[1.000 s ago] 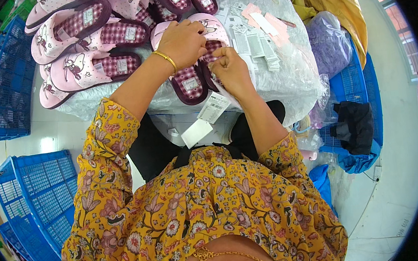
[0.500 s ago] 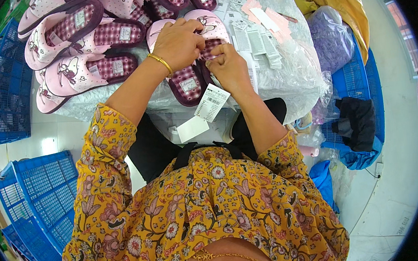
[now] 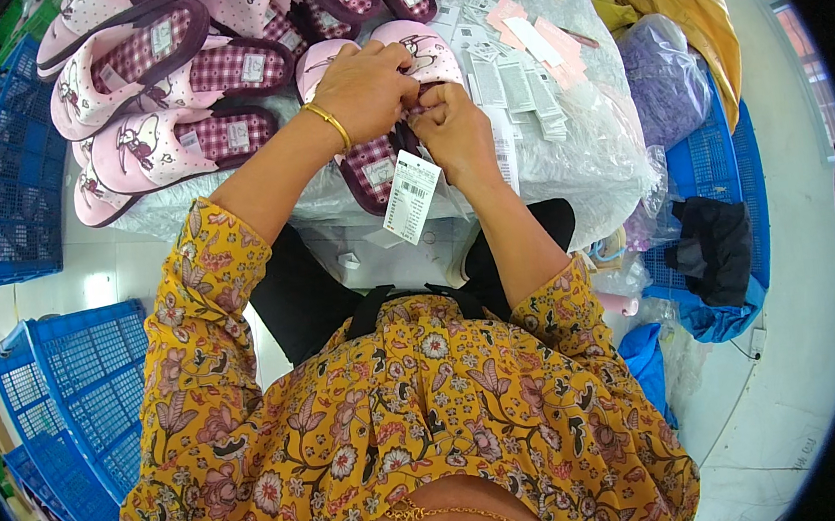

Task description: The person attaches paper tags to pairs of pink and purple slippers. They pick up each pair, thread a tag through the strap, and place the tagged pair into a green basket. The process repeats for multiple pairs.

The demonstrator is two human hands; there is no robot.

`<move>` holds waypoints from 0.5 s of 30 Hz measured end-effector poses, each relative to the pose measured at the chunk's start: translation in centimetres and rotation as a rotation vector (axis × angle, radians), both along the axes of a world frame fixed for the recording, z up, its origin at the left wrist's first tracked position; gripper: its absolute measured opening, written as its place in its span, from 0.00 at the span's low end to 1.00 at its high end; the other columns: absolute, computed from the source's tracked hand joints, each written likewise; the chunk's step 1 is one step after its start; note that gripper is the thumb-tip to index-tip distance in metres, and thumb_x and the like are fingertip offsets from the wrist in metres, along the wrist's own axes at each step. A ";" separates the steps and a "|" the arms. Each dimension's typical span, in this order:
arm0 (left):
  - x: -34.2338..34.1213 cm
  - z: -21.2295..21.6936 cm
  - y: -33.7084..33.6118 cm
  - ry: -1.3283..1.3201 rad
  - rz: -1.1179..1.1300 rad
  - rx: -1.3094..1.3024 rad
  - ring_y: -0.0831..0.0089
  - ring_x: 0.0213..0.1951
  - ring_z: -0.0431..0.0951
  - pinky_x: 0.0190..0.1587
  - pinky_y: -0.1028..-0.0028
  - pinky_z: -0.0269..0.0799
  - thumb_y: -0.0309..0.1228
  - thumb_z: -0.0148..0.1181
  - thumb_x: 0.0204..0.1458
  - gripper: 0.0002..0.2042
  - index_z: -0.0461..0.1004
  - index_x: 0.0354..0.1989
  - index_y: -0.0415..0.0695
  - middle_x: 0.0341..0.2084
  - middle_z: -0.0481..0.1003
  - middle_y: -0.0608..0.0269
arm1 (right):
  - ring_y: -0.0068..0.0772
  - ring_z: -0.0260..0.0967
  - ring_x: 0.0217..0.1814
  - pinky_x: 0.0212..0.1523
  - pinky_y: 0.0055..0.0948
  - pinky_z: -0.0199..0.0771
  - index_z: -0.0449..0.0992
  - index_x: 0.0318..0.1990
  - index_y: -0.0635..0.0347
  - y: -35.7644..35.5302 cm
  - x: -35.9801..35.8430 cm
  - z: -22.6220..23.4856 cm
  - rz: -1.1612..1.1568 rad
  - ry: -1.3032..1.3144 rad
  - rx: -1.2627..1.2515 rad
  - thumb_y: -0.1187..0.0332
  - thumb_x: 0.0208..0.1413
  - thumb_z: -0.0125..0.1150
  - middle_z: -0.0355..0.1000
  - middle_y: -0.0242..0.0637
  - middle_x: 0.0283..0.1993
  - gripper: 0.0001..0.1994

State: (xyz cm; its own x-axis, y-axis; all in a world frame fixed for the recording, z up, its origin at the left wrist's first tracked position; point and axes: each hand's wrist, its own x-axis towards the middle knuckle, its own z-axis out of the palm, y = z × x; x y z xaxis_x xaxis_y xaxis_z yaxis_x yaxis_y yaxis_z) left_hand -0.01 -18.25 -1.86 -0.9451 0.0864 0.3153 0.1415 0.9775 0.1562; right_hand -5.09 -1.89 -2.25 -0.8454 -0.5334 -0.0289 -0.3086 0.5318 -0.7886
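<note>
A pair of pink slippers [image 3: 419, 51] with dark plum soles and checked insoles lies at the table's near edge. Over the upper's opening, my left hand [image 3: 366, 90] is closed, its fingertips pinching at the slipper's edge. Close beside it, my right hand [image 3: 453, 138] is closed too, thumb and fingers pressed together. What lies between those fingertips is hidden. A white printed tag [image 3: 412, 197] hangs just below the hands, in front of the insole; its string cannot be made out. Another paler tag shows partly behind it.
More pink slippers [image 3: 140, 146] are heaped on the left of the plastic-covered table [image 3: 588, 149]. Loose white tags [image 3: 518, 85] and pink cards [image 3: 558, 46] lie at right. Blue crates [image 3: 88, 383] stand at left; another crate [image 3: 750, 168] holds dark cloth at right.
The printed tag has swung down and hangs more upright, now covering most of the blank tag. Both hands stay at the slipper, with the fingertips slightly shifted.
</note>
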 end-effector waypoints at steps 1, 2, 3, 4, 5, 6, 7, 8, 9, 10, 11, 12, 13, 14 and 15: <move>-0.1 0.1 0.0 -0.016 -0.007 -0.007 0.67 0.51 0.70 0.51 0.64 0.62 0.31 0.62 0.45 0.04 0.81 0.28 0.55 0.45 0.72 0.70 | 0.43 0.77 0.39 0.42 0.37 0.74 0.72 0.44 0.61 0.0 0.0 -0.1 -0.001 0.002 0.002 0.69 0.51 0.65 0.79 0.43 0.36 0.13; -0.1 0.3 0.1 -0.031 -0.014 -0.014 0.67 0.51 0.70 0.51 0.64 0.63 0.30 0.61 0.45 0.04 0.80 0.29 0.54 0.44 0.72 0.69 | 0.43 0.77 0.39 0.42 0.37 0.74 0.72 0.44 0.61 0.0 0.0 -0.2 -0.002 0.005 0.003 0.69 0.51 0.65 0.79 0.43 0.36 0.13; -0.2 0.3 0.1 -0.047 -0.022 -0.022 0.66 0.51 0.70 0.51 0.63 0.63 0.30 0.61 0.45 0.05 0.80 0.30 0.53 0.43 0.72 0.68 | 0.43 0.77 0.39 0.42 0.37 0.74 0.72 0.43 0.61 0.0 -0.1 -0.4 0.006 0.021 0.002 0.69 0.51 0.65 0.79 0.43 0.36 0.13; -0.3 0.3 0.3 -0.043 -0.019 -0.076 0.65 0.51 0.71 0.51 0.63 0.63 0.30 0.61 0.45 0.06 0.79 0.32 0.52 0.43 0.72 0.66 | 0.43 0.77 0.39 0.42 0.37 0.74 0.72 0.43 0.61 0.0 -0.3 -0.6 0.015 0.038 0.000 0.68 0.51 0.65 0.79 0.43 0.36 0.13; -0.4 0.3 0.5 -0.040 -0.015 -0.130 0.65 0.51 0.71 0.50 0.63 0.64 0.29 0.61 0.45 0.07 0.79 0.34 0.51 0.44 0.71 0.65 | 0.43 0.77 0.39 0.42 0.37 0.74 0.72 0.43 0.62 0.1 -0.4 -0.8 0.024 0.055 -0.002 0.68 0.51 0.65 0.79 0.42 0.36 0.13; -0.4 0.2 0.6 -0.036 -0.012 -0.184 0.64 0.51 0.71 0.50 0.63 0.64 0.28 0.61 0.45 0.08 0.78 0.36 0.49 0.44 0.71 0.63 | 0.39 0.77 0.39 0.41 0.34 0.75 0.72 0.44 0.63 0.1 -0.4 -0.9 0.040 0.076 -0.015 0.68 0.51 0.66 0.79 0.42 0.36 0.15; -0.5 0.1 0.7 -0.032 -0.016 -0.194 0.63 0.51 0.71 0.50 0.62 0.65 0.27 0.61 0.45 0.10 0.77 0.37 0.48 0.44 0.71 0.62 | 0.34 0.76 0.38 0.40 0.32 0.75 0.73 0.45 0.64 0.2 -0.4 -1.0 0.057 0.097 -0.029 0.69 0.51 0.67 0.78 0.41 0.36 0.16; -0.6 0.1 0.8 -0.028 -0.022 -0.203 0.62 0.51 0.71 0.49 0.62 0.66 0.27 0.61 0.45 0.11 0.76 0.39 0.47 0.45 0.71 0.61 | 0.30 0.76 0.37 0.39 0.29 0.75 0.73 0.46 0.66 0.3 -0.5 -1.0 0.073 0.119 -0.042 0.69 0.51 0.67 0.78 0.40 0.36 0.17; -0.6 0.1 0.9 -0.023 -0.027 -0.213 0.60 0.51 0.71 0.49 0.62 0.66 0.26 0.61 0.44 0.12 0.75 0.40 0.46 0.46 0.70 0.59 | 0.29 0.76 0.38 0.39 0.28 0.75 0.73 0.47 0.66 0.3 -0.7 -1.2 0.080 0.087 -0.057 0.69 0.52 0.67 0.78 0.40 0.37 0.17; -0.5 0.2 0.8 -0.012 -0.050 -0.169 0.59 0.51 0.71 0.49 0.62 0.67 0.25 0.61 0.44 0.12 0.75 0.40 0.45 0.46 0.70 0.59 | 0.28 0.75 0.39 0.39 0.27 0.75 0.73 0.48 0.66 0.4 -1.1 -1.5 0.087 0.056 -0.072 0.69 0.53 0.67 0.78 0.40 0.39 0.17; -0.3 0.4 0.5 0.002 -0.073 -0.127 0.58 0.51 0.70 0.50 0.62 0.67 0.25 0.60 0.44 0.12 0.74 0.40 0.44 0.47 0.70 0.58 | 0.27 0.75 0.40 0.39 0.26 0.74 0.73 0.49 0.67 0.4 -1.3 -1.3 0.094 0.027 -0.089 0.69 0.54 0.67 0.78 0.40 0.40 0.17; -0.1 0.7 0.2 0.016 -0.095 -0.086 0.57 0.51 0.70 0.50 0.62 0.67 0.24 0.60 0.44 0.12 0.74 0.40 0.44 0.47 0.69 0.58 | 0.26 0.75 0.40 0.40 0.25 0.74 0.73 0.49 0.67 0.4 -1.4 -1.0 0.082 -0.129 -0.168 0.69 0.55 0.66 0.77 0.38 0.41 0.16; 0.1 1.0 0.0 0.081 -0.119 -0.063 0.57 0.51 0.70 0.51 0.62 0.67 0.24 0.60 0.44 0.12 0.73 0.39 0.43 0.47 0.69 0.58 | 0.25 0.74 0.40 0.40 0.24 0.74 0.73 0.50 0.66 0.5 -1.3 -0.4 0.070 -0.284 -0.246 0.70 0.56 0.65 0.77 0.37 0.41 0.16; 0.6 1.5 -0.1 0.145 -0.146 -0.038 0.56 0.51 0.70 0.52 0.62 0.67 0.23 0.59 0.44 0.12 0.73 0.39 0.42 0.47 0.69 0.57 | 0.23 0.74 0.41 0.40 0.23 0.73 0.73 0.50 0.66 0.6 -1.2 0.0 0.055 -0.442 -0.323 0.70 0.57 0.65 0.77 0.36 0.42 0.16; 1.1 2.0 0.0 0.208 -0.172 -0.013 0.56 0.51 0.70 0.53 0.62 0.67 0.22 0.59 0.44 0.12 0.72 0.39 0.42 0.47 0.69 0.57 | 0.23 0.73 0.40 0.41 0.22 0.73 0.74 0.50 0.67 0.6 -1.1 0.2 0.064 -0.460 -0.413 0.71 0.57 0.64 0.77 0.36 0.42 0.15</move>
